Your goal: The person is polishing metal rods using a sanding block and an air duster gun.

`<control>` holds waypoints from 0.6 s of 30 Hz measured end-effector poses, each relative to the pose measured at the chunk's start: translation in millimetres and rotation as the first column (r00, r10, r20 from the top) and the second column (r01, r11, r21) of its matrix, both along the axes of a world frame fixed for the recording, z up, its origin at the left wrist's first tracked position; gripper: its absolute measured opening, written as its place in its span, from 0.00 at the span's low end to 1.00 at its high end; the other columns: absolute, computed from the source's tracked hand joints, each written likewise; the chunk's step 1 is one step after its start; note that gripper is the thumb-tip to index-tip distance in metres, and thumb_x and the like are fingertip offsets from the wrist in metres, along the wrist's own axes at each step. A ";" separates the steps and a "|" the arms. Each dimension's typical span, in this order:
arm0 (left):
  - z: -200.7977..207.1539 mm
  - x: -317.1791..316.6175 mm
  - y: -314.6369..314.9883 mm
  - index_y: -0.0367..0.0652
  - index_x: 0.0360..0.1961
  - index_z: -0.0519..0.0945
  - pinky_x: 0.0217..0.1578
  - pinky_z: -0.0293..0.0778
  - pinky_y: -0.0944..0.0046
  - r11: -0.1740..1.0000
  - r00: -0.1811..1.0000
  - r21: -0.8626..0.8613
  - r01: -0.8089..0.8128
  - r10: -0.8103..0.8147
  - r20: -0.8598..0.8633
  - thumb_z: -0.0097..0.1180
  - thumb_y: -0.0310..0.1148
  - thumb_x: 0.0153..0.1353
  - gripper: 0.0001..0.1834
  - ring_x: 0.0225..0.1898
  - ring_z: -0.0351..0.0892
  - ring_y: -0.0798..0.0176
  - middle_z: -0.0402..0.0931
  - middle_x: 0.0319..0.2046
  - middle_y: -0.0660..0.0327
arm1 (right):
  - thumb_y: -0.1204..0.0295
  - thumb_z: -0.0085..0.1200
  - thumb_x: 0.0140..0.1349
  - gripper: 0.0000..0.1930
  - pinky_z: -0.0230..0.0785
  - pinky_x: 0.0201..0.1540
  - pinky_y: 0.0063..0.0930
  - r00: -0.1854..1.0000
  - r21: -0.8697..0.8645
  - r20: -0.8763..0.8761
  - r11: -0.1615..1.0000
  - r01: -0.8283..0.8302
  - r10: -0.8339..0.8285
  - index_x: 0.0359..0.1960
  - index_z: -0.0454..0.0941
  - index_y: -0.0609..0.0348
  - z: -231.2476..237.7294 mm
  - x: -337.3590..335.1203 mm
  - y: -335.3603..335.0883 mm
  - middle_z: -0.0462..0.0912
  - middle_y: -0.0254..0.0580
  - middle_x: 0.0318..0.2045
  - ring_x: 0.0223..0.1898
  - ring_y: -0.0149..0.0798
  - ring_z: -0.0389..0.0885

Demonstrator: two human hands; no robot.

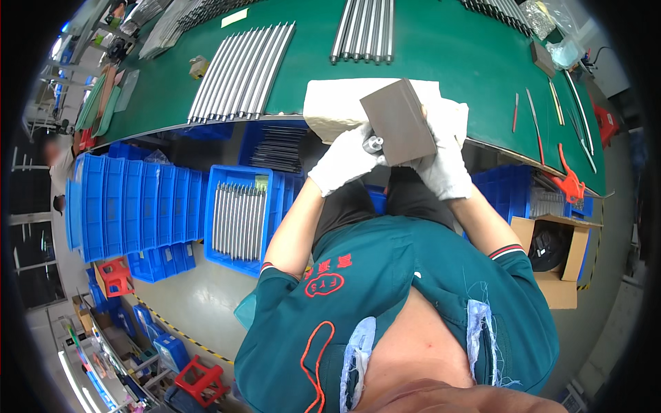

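Observation:
Both my hands wear white gloves and meet over the near edge of the green table. My left hand (346,160) is closed round a metal shaft, of which only the shiny stepped end (372,144) shows; the glove and the block hide the rest. A brown-grey rectangular block (398,120) is gripped by my right hand (444,164), its fingers along the block's right side. The block is tilted, with its lower left edge right by the shaft end. Behind the block, a folded white cloth (337,103) lies on the table edge.
Rows of metal shafts (242,72) lie on the green table (454,55). Thin files, an orange-handled tool (568,180) and another block (542,58) are at the right. Below left stand stacked blue crates (138,203) and a blue bin of shafts (237,220). An open carton (558,289) sits right.

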State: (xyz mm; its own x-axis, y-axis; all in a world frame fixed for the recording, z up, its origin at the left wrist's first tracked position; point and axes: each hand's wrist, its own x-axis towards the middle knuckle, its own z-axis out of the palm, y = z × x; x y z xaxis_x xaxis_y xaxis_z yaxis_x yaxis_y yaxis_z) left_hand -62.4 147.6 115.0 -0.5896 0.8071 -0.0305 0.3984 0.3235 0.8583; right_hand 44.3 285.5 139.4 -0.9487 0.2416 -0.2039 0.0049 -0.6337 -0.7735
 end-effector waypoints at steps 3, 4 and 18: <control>-12.6 -2.5 0.1 0.44 0.39 0.74 0.33 0.71 0.57 1.000 0.984 -0.005 0.027 -0.028 -0.178 0.53 0.35 0.49 0.15 0.32 0.76 0.47 0.77 0.28 0.51 | 0.51 0.37 0.62 0.26 0.75 0.39 0.42 0.999 -0.058 0.030 0.997 0.041 -0.039 0.53 0.61 0.59 4.8 14.7 -14.0 0.72 0.44 0.45 0.45 0.40 0.74; -16.6 -0.4 0.9 0.44 0.38 0.74 0.32 0.71 0.56 0.989 0.978 0.099 -0.111 0.126 -0.163 0.53 0.36 0.49 0.14 0.32 0.75 0.47 0.76 0.28 0.51 | 0.50 0.36 0.62 0.27 0.75 0.40 0.43 0.999 -0.089 0.050 0.996 0.017 -0.013 0.55 0.60 0.58 7.9 18.4 -16.2 0.71 0.44 0.46 0.47 0.41 0.73; 2.5 32.5 15.5 0.46 0.42 0.73 0.32 0.74 0.59 0.931 0.890 0.052 -0.361 0.361 -0.279 0.56 0.36 0.47 0.18 0.30 0.78 0.50 0.78 0.25 0.53 | 0.51 0.37 0.63 0.27 0.68 0.48 0.37 0.962 -0.217 -0.233 0.956 -0.196 0.144 0.57 0.59 0.56 -25.3 1.4 16.4 0.68 0.42 0.51 0.51 0.39 0.69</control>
